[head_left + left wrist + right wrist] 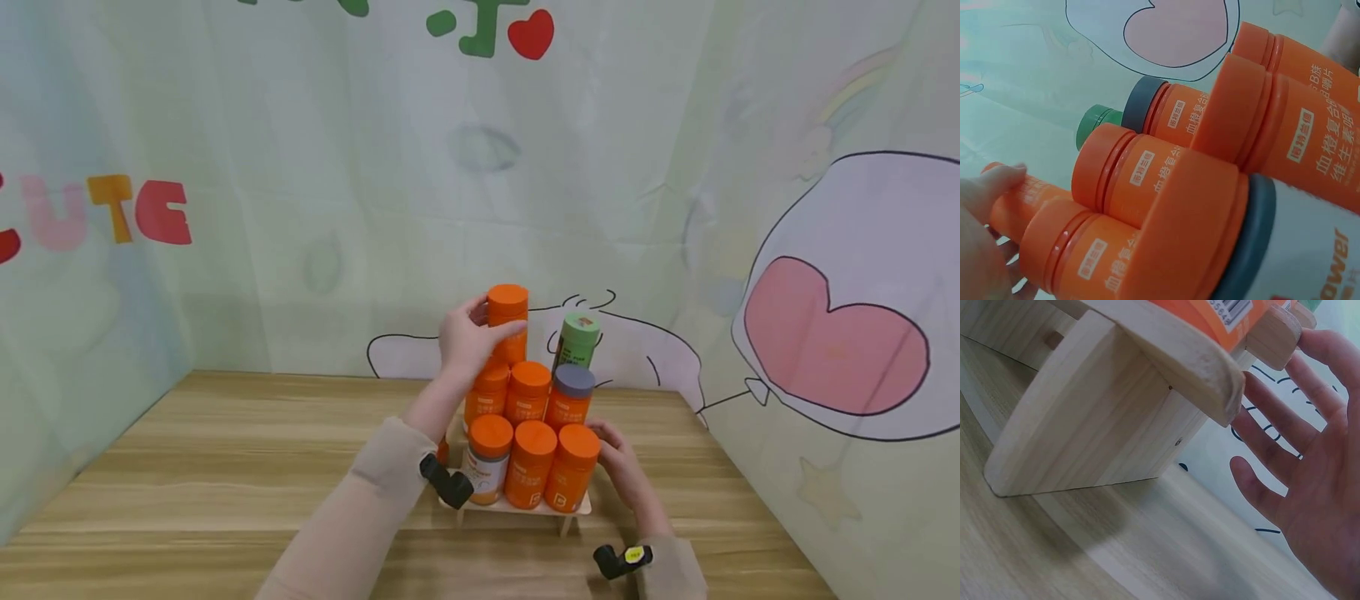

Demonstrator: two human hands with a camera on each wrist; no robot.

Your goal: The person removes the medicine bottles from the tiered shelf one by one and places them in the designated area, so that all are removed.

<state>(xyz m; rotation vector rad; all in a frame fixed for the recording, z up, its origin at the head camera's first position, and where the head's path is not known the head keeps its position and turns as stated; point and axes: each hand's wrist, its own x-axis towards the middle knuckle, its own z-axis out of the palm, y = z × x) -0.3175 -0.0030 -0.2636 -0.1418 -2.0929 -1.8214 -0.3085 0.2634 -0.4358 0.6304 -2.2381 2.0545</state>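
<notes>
My left hand (463, 340) grips an orange bottle with an orange lid (508, 302) at the left of the back row, thumb across its front. A light wooden tiered rack (1085, 406) carries rows of bottles. At the back right stands a green bottle (577, 340). The middle row has two orange-lidded bottles and a grey-lidded orange bottle (572, 396). In front are a white-labelled bottle (486, 479) and two orange bottles (532, 471). Beside the rack's right side is my right hand (1329, 462), fingers loosely extended, fingertips at the edges of its boards.
The rack stands on a wood-grain table (262, 467). Behind it hangs a pale printed curtain (337, 208), with another stretch along the right side. A small orange thing (443, 452) shows at the rack's left, mostly hidden by my left forearm.
</notes>
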